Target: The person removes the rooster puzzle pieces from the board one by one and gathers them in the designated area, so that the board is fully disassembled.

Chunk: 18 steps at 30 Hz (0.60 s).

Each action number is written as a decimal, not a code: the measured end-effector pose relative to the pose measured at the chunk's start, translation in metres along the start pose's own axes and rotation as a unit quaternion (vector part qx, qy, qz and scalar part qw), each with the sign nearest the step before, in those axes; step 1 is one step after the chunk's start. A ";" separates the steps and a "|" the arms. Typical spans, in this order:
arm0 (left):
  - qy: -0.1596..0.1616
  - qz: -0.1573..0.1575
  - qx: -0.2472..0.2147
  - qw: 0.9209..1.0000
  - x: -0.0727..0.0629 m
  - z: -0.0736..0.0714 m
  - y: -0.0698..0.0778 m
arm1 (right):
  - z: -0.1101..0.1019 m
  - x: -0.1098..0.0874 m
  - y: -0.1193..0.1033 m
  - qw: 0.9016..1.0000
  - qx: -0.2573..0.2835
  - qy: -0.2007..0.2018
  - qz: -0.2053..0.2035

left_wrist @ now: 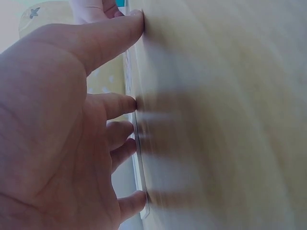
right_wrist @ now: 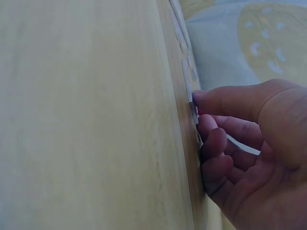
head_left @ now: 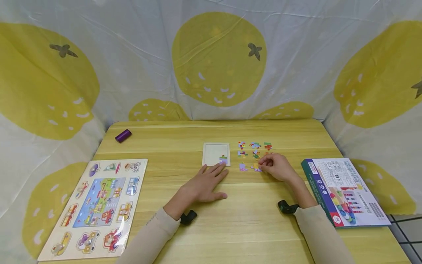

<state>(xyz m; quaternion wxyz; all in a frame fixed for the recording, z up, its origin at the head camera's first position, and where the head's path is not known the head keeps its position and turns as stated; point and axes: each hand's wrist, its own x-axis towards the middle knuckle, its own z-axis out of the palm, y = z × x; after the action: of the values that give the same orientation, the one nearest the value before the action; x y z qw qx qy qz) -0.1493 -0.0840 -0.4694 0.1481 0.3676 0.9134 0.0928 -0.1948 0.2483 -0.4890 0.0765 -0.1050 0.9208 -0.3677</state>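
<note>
A small square puzzle tray (head_left: 214, 149) with a pale wooden rim lies mid-table, one purple puzzle piece (head_left: 223, 160) set in its lower right corner. My left hand (head_left: 205, 184) lies spread, fingertips at the tray's near edge and thumb out on the tabletop. To the right of the tray, several loose puzzle pieces (head_left: 242, 154) are laid out in rows. My right hand (head_left: 277, 167) is at the nearest row, pinching a thin puzzle piece (right_wrist: 194, 113) between thumb and forefinger, its other fingers curled. Most of that piece is hidden by the fingertips.
On the left lies a wooden vehicle puzzle board (head_left: 99, 201), with a purple cylinder (head_left: 123, 136) beyond it. A printed box (head_left: 344, 192) rests at the right edge, near my right forearm. A patterned curtain (head_left: 217, 58) hangs behind the table.
</note>
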 end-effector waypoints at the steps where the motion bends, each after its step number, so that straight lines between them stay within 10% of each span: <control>1: 0.000 0.000 0.000 1.000 0.000 0.000 0.000 | 0.000 0.000 0.000 1.000 0.000 0.000 0.001; 18: 0.008 0.001 0.008 1.000 0.001 0.001 -0.001 | 0.000 0.006 -0.006 1.000 0.009 0.011 -0.016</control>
<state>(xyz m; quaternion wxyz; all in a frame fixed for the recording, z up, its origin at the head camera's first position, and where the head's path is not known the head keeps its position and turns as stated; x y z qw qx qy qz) -0.1500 -0.0840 -0.4703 0.1375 0.3693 0.9147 0.0890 -0.1994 0.2421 -0.4854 0.0614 -0.1152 0.9165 -0.3782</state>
